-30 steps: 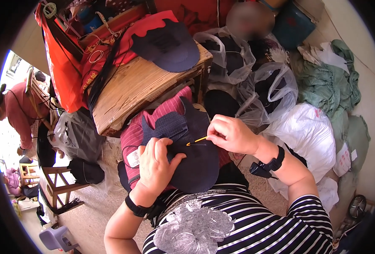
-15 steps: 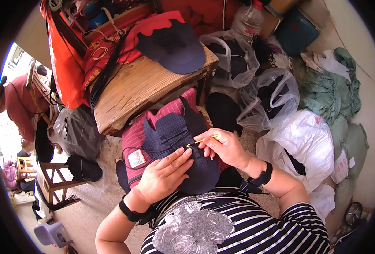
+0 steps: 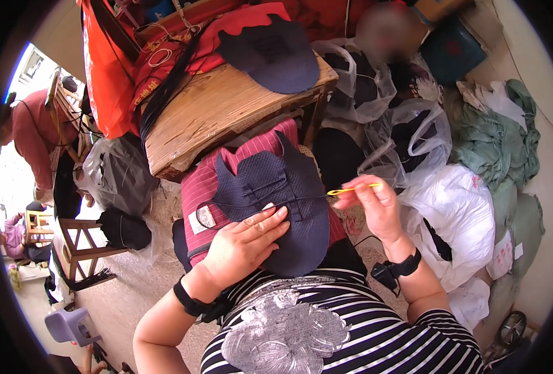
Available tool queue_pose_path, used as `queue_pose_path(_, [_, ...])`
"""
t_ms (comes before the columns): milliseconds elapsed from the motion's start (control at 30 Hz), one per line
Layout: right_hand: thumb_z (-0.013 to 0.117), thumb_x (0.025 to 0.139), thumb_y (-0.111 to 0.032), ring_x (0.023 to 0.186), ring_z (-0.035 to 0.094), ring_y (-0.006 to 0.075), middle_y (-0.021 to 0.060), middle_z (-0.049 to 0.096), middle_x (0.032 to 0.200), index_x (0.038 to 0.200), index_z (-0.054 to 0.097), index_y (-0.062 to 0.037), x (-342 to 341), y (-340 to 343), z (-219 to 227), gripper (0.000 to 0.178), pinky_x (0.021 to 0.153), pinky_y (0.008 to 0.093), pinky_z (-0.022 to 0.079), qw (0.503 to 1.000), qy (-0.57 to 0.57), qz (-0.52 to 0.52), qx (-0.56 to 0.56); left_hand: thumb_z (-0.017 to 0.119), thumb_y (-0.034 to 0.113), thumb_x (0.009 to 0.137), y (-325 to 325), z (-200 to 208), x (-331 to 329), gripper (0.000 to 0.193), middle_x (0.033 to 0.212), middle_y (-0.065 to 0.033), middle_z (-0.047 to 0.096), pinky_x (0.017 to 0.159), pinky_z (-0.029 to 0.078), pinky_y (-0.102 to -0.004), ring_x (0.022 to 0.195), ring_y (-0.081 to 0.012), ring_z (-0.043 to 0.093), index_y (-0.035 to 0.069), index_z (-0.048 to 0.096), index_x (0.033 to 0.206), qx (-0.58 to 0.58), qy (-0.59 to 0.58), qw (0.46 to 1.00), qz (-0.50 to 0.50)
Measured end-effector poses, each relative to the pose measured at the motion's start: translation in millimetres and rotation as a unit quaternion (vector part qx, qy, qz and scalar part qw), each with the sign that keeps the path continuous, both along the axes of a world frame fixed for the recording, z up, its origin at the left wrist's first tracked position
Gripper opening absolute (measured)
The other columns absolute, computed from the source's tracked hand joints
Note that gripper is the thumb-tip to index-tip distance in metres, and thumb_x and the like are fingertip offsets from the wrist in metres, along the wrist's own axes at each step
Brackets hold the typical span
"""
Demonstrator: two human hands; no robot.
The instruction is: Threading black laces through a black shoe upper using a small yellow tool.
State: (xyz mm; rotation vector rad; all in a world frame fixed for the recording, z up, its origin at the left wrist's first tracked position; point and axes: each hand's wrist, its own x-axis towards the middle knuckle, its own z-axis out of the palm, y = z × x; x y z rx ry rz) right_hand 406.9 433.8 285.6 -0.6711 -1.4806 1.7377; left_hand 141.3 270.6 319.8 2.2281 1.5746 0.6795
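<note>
A dark blue, finely perforated piece (image 3: 311, 234), shaped like a shoe upper, lies over a maroon striped cushion (image 3: 198, 187) on my lap. Raised strips and stitched lines run across its middle. My left hand (image 3: 248, 240) rests flat on the near left part of the piece, fingers stretched out. Off the piece's right edge, my right hand (image 3: 376, 206) pinches a yellow needle (image 3: 351, 189) with a looped eye. A thin dark cord (image 3: 311, 197) runs taut from that eye leftward across the piece to near my left fingertips, and more cord loops over the cushion's left side.
Beyond my lap stands a wooden table (image 3: 226, 106) bearing a second dark blue piece (image 3: 270, 56), red cloth and black cords. Plastic bags (image 3: 413, 137) and a white sack (image 3: 454, 206) crowd the right. A wooden stool (image 3: 80, 249) and another person (image 3: 36, 128) are at left.
My right hand has moved right, away from the piece, carrying the needle and drawing the cord out straight. My left hand stays flat on the piece. The whole view has shifted slightly.
</note>
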Motion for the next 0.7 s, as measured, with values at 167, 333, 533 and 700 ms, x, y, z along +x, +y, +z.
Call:
queue_pose_path(167, [0.047, 0.113, -0.019, 0.091, 0.076, 0.0223, 0.0203, 0.065, 0.132, 0.121, 0.054, -0.0014, -29.0, 1.2, 8.2, 0.021, 0.076, 0.0305, 0.064, 0.996, 0.056, 0.058, -0.033, 0.079, 0.015, 0.083, 0.7, 0.3, 2.8, 0.052, 0.149, -0.0101, 0.06, 0.101, 0.054, -0.039, 0.136, -0.0292, 0.059, 0.009, 0.069, 0.134, -0.001, 0.017, 1.0, -0.021])
queue_pose_path(333, [0.043, 0.114, -0.025, 0.084, 0.077, 0.0292, 0.0258, 0.066, 0.125, 0.124, 0.05, -0.004, -38.4, -0.5, 9.0, 0.024, 0.073, 0.0356, 0.065, 0.969, 0.139, 0.078, -0.186, 0.081, 0.013, 0.081, -7.4, 5.4, 0.7, 0.044, 0.144, -0.0117, 0.063, 0.102, 0.054, -0.0399, 0.134, -0.0312, 0.06, 0.005, 0.073, 0.123, 0.018, -0.009, 0.999, -0.033])
queue_pose_path(533, [0.043, 0.113, -0.014, 0.095, 0.076, 0.0273, 0.02, 0.068, 0.123, 0.134, 0.051, 0.0018, -37.2, 3.1, 12.0, 0.027, 0.087, 0.0356, 0.063, 0.994, 0.038, 0.054, -0.088, 0.084, 0.015, 0.08, -19.1, 2.3, -3.7, 0.036, 0.14, -0.0143, 0.066, 0.109, 0.052, -0.0427, 0.135, -0.0319, 0.06, 0.002, 0.076, 0.113, 0.024, -0.046, 0.998, -0.026])
queue_pose_path(700, [0.047, 0.112, -0.016, 0.094, 0.075, 0.0201, 0.0139, 0.069, 0.127, 0.134, 0.06, 0.0041, -28.9, 4.3, 9.0, 0.033, 0.082, 0.0305, 0.063, 0.995, -0.043, 0.065, -0.064, 0.085, 0.023, 0.079, -21.9, 2.4, 1.1, 0.046, 0.145, -0.0153, 0.062, 0.115, 0.046, -0.0457, 0.14, -0.0322, 0.054, 0.004, 0.074, 0.119, 0.009, -0.025, 0.999, -0.026])
